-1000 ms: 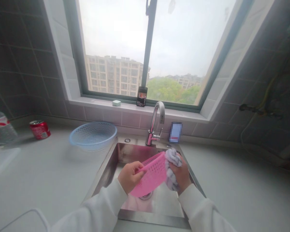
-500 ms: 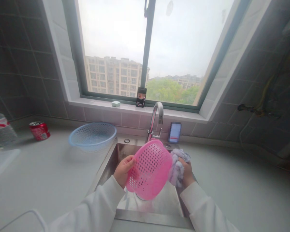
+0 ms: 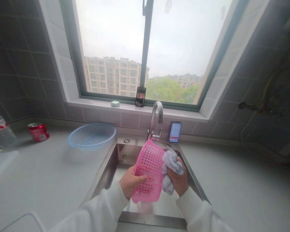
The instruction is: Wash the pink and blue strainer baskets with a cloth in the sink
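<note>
A pink perforated plastic basket (image 3: 149, 164) is held tilted on its side over the steel sink (image 3: 195, 183). My left hand (image 3: 131, 182) grips its near left rim, the thumb lying along the outer wall. In my right hand (image 3: 180, 177) is a bunched white and grey cloth (image 3: 170, 166), pressed against the basket's base on the right. The fingers of my left hand are partly hidden behind the rim. Behind the basket rises a curved chrome faucet (image 3: 157, 116).
On the left counter stand a blue perforated basket (image 3: 93, 137), a red can (image 3: 38, 132) and a clear bottle (image 3: 1, 132). One phone (image 3: 140, 96) leans at the window, near a small pale green box (image 3: 115, 103). Another phone (image 3: 175, 131) with a blurred screen stands right of the faucet.
The pink basket has turned so that its side wall faces me more. My right hand has moved left and slightly down with the cloth along the basket's base.
</note>
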Available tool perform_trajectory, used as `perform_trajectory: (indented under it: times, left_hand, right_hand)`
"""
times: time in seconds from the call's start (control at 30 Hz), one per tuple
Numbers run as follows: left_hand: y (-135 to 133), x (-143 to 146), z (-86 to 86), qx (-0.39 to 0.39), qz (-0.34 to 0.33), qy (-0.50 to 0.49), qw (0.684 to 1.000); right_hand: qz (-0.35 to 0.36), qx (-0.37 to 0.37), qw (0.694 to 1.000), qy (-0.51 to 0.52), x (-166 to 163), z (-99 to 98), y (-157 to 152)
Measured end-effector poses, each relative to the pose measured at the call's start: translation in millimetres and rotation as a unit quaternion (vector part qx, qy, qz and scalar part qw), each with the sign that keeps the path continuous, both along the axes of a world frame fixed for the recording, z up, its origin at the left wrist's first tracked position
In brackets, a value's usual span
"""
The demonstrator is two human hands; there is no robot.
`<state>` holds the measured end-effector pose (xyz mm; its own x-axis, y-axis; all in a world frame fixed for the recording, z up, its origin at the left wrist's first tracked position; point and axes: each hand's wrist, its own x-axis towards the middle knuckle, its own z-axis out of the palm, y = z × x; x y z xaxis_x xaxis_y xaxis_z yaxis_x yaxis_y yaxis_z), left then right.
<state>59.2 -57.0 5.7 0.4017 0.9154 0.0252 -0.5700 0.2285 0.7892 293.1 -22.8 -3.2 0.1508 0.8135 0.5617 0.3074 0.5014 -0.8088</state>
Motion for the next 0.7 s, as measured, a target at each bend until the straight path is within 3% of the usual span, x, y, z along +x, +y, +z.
perform_trajectory:
  times: [0.1,0.17,0.33,0.4,0.47,0.6,0.7]
  left_hand:
    - [-4,3,6.8,-0.012,0.010,-0.014,1.000]
    - [-7,8,10.5,-0.011,0.032,-0.028,0.999]
    - [-9,13,12.3,-0.028,0.111,-0.027,0.993]
    - [-8,13,11.5,-0.028,0.126,-0.022,0.991]
    - [-8,11,11.4,-0.028,0.113,-0.018,0.993]
    - [-11,9,15.0,-0.024,0.065,-0.020,0.997]
    - [-12,8,17.8,-0.020,0.063,-0.029,0.997]
  right_hand:
    - [-0.075,-0.022,0.997,0.011,10,11.7,19]
    - [-0.086,-0.021,0.996,0.009,9,17.2,21]
    - [0.112,-0.015,0.993,-0.037,-16,14.4,-7]
    - [0.150,-0.019,0.988,-0.040,-20,12.7,-14]
    - [0.131,-0.024,0.991,-0.024,-17,13.1,-10]
    - [0.009,-0.043,0.999,0.007,3,16.4,17]
    - [-0.047,-0.072,0.996,0.018,15,16.5,31]
